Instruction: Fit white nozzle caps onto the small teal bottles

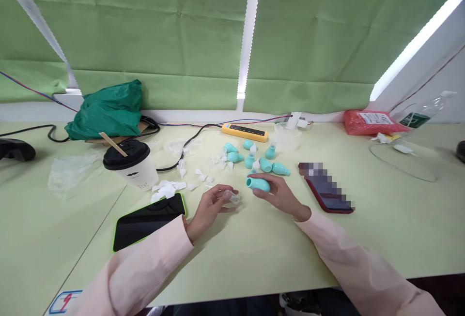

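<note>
My right hand [281, 195] holds a teal rubber bulb [258, 184] on its side, its open mouth facing left. My left hand [210, 207] pinches a small clear plastic tip [234, 198] just left of that mouth; the two parts are a little apart. Behind my hands lie several more teal bulbs [265, 163] and several small white tips [201, 175] scattered on the pale green table [254, 248]. Both arms wear pale pink sleeves.
A white paper cup with black lid and wooden stick [131, 163] stands at left, a black phone in a green case [148, 220] near my left arm, a red phone [327, 190] right of my hand. A yellow power strip [245, 132], green bag [107, 110], red packet [370, 121].
</note>
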`<state>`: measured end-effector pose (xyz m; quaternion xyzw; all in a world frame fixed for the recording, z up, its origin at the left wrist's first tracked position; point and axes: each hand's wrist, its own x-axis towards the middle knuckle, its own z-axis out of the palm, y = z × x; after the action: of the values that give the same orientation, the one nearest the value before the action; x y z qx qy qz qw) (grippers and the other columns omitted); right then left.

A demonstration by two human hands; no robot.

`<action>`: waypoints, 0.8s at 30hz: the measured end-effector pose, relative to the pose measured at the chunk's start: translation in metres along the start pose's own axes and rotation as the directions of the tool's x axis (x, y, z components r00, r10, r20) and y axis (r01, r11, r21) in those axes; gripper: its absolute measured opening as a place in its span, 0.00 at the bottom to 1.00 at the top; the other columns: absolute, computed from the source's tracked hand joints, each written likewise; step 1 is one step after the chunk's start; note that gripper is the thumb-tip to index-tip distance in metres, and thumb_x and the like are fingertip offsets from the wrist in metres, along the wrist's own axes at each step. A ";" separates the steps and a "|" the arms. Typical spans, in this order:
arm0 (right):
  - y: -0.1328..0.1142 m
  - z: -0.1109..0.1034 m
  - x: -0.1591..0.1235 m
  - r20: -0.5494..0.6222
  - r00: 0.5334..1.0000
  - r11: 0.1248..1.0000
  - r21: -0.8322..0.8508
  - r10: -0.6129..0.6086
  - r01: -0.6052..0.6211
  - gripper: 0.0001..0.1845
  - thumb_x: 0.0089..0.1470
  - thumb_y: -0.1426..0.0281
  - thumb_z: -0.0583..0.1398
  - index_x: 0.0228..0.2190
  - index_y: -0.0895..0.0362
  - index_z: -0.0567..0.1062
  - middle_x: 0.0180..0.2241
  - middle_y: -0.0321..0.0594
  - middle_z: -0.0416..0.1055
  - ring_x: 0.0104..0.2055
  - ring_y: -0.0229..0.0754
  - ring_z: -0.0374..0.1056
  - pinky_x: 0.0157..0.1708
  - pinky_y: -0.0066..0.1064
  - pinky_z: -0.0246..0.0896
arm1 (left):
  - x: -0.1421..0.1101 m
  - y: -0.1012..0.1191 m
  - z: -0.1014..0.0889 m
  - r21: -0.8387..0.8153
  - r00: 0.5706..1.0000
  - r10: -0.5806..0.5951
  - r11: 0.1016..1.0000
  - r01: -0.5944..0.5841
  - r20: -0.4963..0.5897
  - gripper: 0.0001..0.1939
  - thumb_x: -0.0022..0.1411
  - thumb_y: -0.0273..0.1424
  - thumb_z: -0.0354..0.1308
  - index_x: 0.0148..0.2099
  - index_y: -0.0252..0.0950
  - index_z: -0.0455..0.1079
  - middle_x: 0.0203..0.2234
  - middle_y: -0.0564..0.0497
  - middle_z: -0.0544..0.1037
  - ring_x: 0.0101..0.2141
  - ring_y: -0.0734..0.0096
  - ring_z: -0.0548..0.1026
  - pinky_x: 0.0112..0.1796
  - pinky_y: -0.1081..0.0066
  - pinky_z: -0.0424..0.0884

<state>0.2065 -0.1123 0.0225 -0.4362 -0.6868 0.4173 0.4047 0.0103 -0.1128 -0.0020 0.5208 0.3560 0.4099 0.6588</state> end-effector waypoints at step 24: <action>0.012 0.040 -0.016 0.115 0.963 0.939 -0.222 -0.243 0.263 0.14 0.45 0.70 0.56 0.35 0.54 0.56 0.34 0.40 0.64 0.34 0.39 0.62 0.32 0.32 0.59 | -0.003 -0.004 0.001 -0.109 0.969 -0.228 0.965 0.238 0.095 0.06 0.55 0.36 0.41 0.35 0.42 0.48 0.12 0.63 0.48 0.12 0.83 0.47 0.13 0.84 0.46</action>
<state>0.1780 -0.1326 -0.0048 -0.3708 -0.7986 0.2956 0.3707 0.0109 -0.1168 -0.0054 0.4513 0.3624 0.3284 0.7464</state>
